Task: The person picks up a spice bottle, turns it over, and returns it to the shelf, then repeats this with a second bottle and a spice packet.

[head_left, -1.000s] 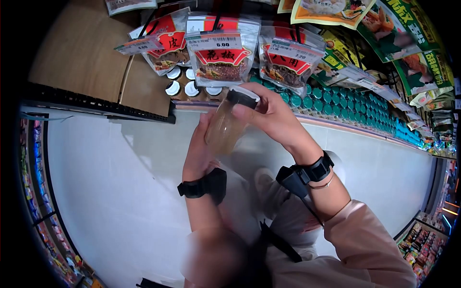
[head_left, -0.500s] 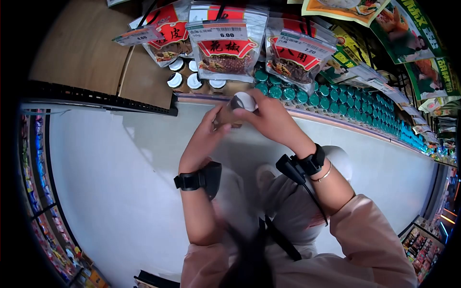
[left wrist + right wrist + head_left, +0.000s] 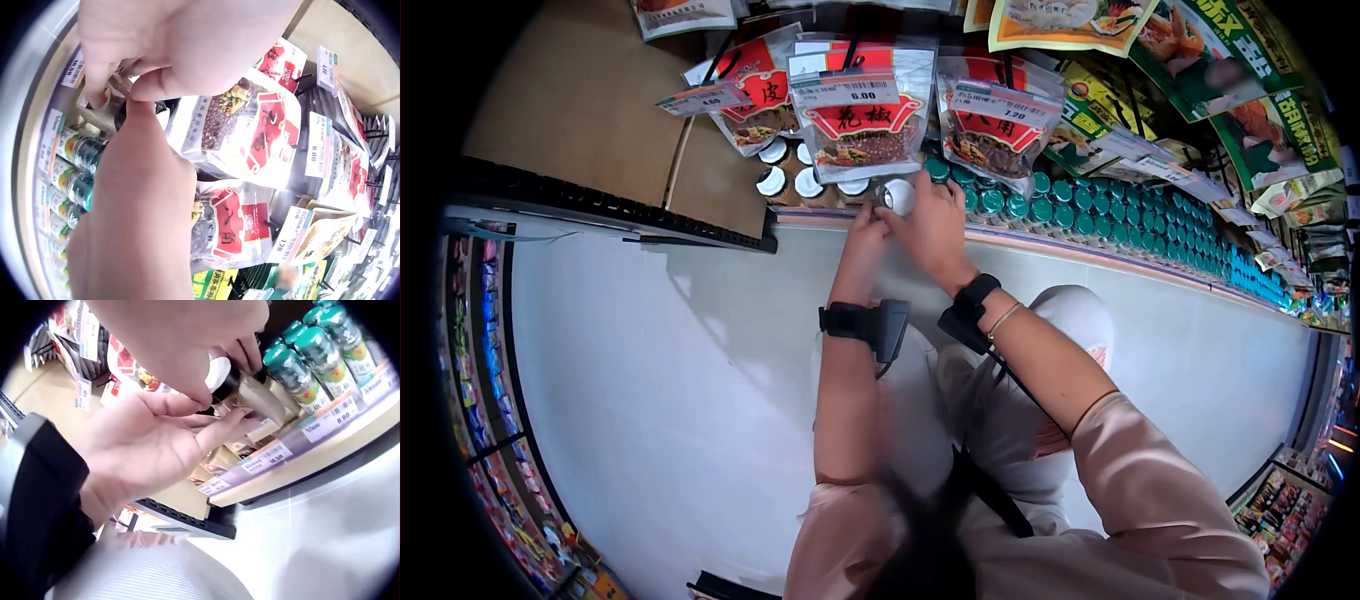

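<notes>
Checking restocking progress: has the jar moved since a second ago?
Yes. The jar moved up toward the shelf, now just under the hanging spice bag.

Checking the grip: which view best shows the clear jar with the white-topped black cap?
Right wrist view: the clear black-capped jar shows cap and body, gripped by the right hand, left hand beside it. Head view shows only its white top; left wrist view hides it behind hands.
</notes>
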### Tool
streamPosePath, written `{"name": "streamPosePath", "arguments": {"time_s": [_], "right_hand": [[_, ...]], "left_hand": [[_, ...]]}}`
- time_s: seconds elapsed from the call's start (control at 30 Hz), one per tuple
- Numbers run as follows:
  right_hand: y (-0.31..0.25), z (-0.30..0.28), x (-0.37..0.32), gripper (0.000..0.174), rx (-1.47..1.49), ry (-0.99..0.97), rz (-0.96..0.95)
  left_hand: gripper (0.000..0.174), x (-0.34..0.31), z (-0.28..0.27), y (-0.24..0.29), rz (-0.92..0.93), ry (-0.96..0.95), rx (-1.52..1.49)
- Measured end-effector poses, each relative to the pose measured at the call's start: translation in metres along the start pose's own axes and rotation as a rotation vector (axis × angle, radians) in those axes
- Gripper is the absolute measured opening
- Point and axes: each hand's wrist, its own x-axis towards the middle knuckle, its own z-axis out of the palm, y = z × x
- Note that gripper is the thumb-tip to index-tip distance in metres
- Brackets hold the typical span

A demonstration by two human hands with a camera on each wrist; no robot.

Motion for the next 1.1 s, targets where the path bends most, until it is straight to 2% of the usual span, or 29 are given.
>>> {"name": "streamPosePath", "arguments": {"time_s": [0.1,0.2,0.3,0.4,0.5,0.6,0.67,0.8,0.9,1.0,1.1], "right_hand": [[0.007,0.007,0.005,0.052,-0.029,0.061,-0.057],[0.01,0.01,0.013,0.055,-0.053,0.064,-0.085],[0.013,0.015,0.015,0.053,-0.126,0.066,-0.085],[0.021,0.029,0.014,0.049,-0.248,0.09,-0.098],[0.023,0.035,0.012,0.045,-0.325,0.036,-0.09],[0.026,0.036,0.013,0.041,-0.448,0.019,-0.129],[0.027,0.031,0.013,0.038,-0.551,-0.037,-0.146],[0.026,0.029,0.012,0.036,-0.527,-0.024,-0.141],[0.028,0.026,0.012,0.038,-0.465,-0.014,-0.163],[0.032,0.022,0.015,0.039,-0.442,0.018,-0.199],[0.033,0.02,0.013,0.039,-0.439,0.013,-0.215]], "left_hand": [[0.042,0.004,0.004,0.003,0.02,-0.026,0.043],[0.045,0.002,0.011,0.007,0.015,-0.018,-0.09],[0.057,0.004,0.008,0.006,-0.012,-0.027,-0.049],[0.072,0.036,-0.018,-0.028,0.132,-0.05,0.297],[0.081,0.044,-0.025,-0.031,0.108,-0.057,0.484],[0.081,0.036,-0.017,-0.025,0.16,-0.053,0.523],[0.08,0.027,-0.01,-0.017,0.1,-0.088,0.388],[0.08,0.021,-0.003,-0.011,0.072,-0.081,0.263],[0.079,0.032,-0.013,-0.024,0.157,-0.133,0.311],[0.079,0.026,-0.006,-0.019,0.117,-0.077,0.399],[0.08,0.018,-0.001,-0.013,0.087,-0.089,0.33]]}}
